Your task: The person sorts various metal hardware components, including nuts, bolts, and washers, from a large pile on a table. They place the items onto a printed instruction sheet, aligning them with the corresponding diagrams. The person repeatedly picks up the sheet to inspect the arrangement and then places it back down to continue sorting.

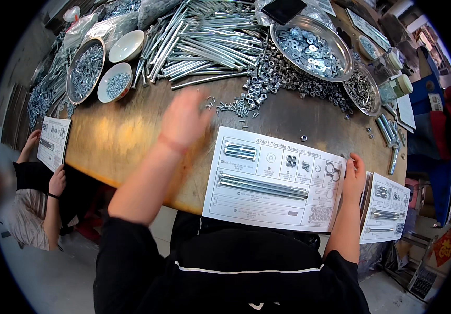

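My left hand (186,118) is over the wooden table, smeared by motion, so its fingers and anything in them cannot be made out. Just right of it lie loose small screws (238,107). With my right hand (354,175) I grip the right edge of a white printed hardware card (272,180), tilted at the table's front edge. The card bears long bolts, short bolts, nuts and other small parts in ruled boxes; whether these are real or pictured is unclear. Beyond the screws is a heap of nuts (283,73).
Long bolts (209,44) are piled at the back. Steel trays hold washers (309,49) and small screws (85,70); white bowls (126,46) stand beside them. Another card (385,209) is at right, with thick bolts (390,133) behind. A co-worker's hand (57,180) is at left.
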Available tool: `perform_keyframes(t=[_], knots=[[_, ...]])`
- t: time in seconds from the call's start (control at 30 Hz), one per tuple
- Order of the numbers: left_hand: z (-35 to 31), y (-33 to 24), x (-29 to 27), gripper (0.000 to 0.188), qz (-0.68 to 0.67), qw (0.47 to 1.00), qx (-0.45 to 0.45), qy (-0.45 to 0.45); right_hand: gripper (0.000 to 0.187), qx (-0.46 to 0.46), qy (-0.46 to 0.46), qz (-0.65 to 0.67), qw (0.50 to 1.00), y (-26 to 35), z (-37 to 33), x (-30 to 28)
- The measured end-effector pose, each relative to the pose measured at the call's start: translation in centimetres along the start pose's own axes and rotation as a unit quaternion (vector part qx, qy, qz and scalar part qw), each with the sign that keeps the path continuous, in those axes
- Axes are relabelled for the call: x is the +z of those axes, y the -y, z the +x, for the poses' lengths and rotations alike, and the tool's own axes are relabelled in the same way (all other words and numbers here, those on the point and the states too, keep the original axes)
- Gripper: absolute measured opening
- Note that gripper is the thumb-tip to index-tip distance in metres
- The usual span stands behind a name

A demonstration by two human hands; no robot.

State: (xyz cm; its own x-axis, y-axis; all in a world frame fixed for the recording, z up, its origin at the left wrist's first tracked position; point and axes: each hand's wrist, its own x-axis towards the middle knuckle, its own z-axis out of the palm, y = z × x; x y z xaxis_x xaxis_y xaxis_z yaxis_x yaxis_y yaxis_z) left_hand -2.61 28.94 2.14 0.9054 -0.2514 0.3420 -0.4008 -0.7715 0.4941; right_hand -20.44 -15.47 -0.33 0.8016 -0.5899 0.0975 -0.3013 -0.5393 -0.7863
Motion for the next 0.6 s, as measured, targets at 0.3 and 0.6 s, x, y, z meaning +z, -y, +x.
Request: perform_keyframes(t=[0.3,0.6], knots=[[15.0,8.2,5.4,0.019,0.121,0.968,0.208,-0.069,0.029,-0.031,-0.029,0.048,0.998,0.2,0.1,-4.1],[6.9,-5.6,-2.6,0.016,-0.118,0.914,0.359,-0.147,0.024,-0.080,-0.056,0.064,0.993,1.4,-5.0,-6.3]])
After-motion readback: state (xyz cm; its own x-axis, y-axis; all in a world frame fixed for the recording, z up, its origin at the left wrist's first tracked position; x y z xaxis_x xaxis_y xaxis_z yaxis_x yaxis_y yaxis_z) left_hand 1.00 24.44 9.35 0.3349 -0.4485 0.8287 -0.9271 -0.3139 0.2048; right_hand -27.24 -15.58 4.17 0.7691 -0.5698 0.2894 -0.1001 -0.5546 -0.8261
